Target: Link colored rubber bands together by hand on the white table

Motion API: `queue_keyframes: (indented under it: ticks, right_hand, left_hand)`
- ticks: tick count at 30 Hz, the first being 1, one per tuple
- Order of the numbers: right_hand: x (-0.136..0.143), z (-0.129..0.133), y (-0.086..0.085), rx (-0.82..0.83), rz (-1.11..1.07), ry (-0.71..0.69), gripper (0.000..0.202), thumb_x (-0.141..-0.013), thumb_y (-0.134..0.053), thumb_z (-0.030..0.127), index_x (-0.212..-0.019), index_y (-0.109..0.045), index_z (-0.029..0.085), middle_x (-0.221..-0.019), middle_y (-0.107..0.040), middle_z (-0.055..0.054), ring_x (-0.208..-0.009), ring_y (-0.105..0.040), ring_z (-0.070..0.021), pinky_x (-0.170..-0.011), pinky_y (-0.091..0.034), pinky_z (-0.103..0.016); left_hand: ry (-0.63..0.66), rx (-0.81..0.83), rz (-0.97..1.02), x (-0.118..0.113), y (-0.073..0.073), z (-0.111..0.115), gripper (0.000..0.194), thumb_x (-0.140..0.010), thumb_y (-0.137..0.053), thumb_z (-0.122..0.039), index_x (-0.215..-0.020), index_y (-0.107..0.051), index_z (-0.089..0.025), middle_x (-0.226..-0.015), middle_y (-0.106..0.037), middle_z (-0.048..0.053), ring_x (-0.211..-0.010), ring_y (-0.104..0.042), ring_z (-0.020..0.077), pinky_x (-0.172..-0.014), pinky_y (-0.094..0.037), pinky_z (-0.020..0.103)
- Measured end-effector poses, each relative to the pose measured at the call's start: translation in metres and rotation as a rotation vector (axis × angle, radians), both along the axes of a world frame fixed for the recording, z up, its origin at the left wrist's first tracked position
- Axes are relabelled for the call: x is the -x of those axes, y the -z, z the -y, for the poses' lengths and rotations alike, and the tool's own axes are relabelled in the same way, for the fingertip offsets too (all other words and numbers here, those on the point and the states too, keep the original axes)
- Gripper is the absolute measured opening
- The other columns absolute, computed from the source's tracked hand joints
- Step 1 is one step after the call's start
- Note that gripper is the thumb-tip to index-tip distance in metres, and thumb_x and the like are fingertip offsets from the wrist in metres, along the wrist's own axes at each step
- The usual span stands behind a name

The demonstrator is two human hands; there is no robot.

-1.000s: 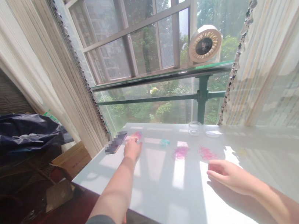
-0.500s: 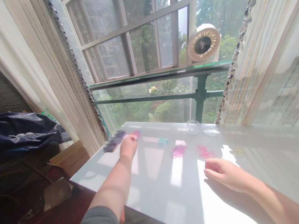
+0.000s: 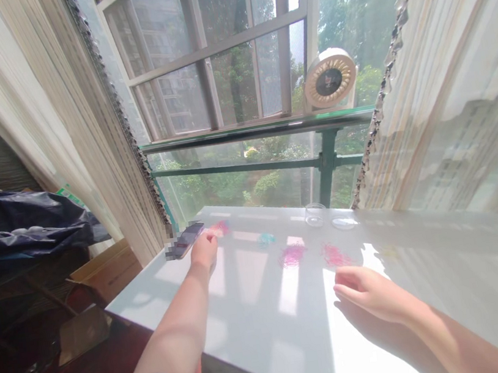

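Observation:
My left hand (image 3: 204,248) reaches to the far left of the white table (image 3: 252,309), fingers closed beside a pink and orange pile (image 3: 220,227). Whatever its fingertips hold, if anything, is too small to make out. On the right, my right hand (image 3: 360,288) rests with loosely curled, closed fingers; their inside is hidden. Just beyond it lies a red-pink pile (image 3: 334,255) of thin strands or loops, perhaps small rubber bands. A purple pile (image 3: 293,255) and a turquoise pile (image 3: 266,239) lie between the hands. Faint in the glare, a yellow pile (image 3: 388,252) sits farther right.
A phone (image 3: 185,240) lies left of my left hand. At the table's back stand a clear round container (image 3: 315,215) and a flat clear lid or dish (image 3: 344,222). A round fan (image 3: 330,78) is by the window. Cardboard boxes (image 3: 103,272) are at the left.
The view has shifted slightly, moving the scene a little left in the picture. My left hand has drawn back slightly from the pink and orange pile. My right hand keeps its pose.

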State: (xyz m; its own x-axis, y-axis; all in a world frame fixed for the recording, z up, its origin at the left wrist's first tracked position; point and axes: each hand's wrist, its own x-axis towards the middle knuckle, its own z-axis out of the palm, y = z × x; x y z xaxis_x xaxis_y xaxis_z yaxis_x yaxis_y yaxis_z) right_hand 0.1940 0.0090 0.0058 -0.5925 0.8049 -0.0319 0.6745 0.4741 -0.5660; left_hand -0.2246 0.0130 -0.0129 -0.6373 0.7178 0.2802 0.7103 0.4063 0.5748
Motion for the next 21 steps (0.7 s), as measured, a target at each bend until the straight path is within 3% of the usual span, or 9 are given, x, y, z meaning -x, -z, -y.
queue_keyframes:
  ticks: [10, 21]
  right_hand:
    - [-0.001, 0.0, 0.0, 0.001, -0.021, -0.008, 0.026, -0.085, -0.041, 0.037, -0.065, -0.041, 0.02, -0.064, -0.046, 0.002, -0.059, -0.041, -0.0137, -0.056, -0.034, -0.027]
    - [0.003, -0.001, 0.0, -0.027, -0.034, -0.007, 0.024, -0.083, -0.042, 0.037, -0.066, -0.049, 0.02, -0.064, -0.05, 0.002, -0.06, -0.044, -0.0136, -0.056, -0.033, -0.026]
  left_hand:
    - [0.034, -0.137, 0.129, -0.003, 0.002, 0.002, 0.019, -0.081, -0.048, -0.021, -0.087, -0.065, -0.015, -0.091, -0.072, 0.009, -0.087, -0.066, 0.0204, -0.08, -0.049, 0.029]
    - [0.197, -0.252, 0.233, -0.015, 0.0, -0.005, 0.023, -0.074, -0.055, -0.025, -0.089, -0.068, -0.014, -0.091, -0.071, 0.008, -0.086, -0.065, 0.0196, -0.083, -0.049, 0.03]
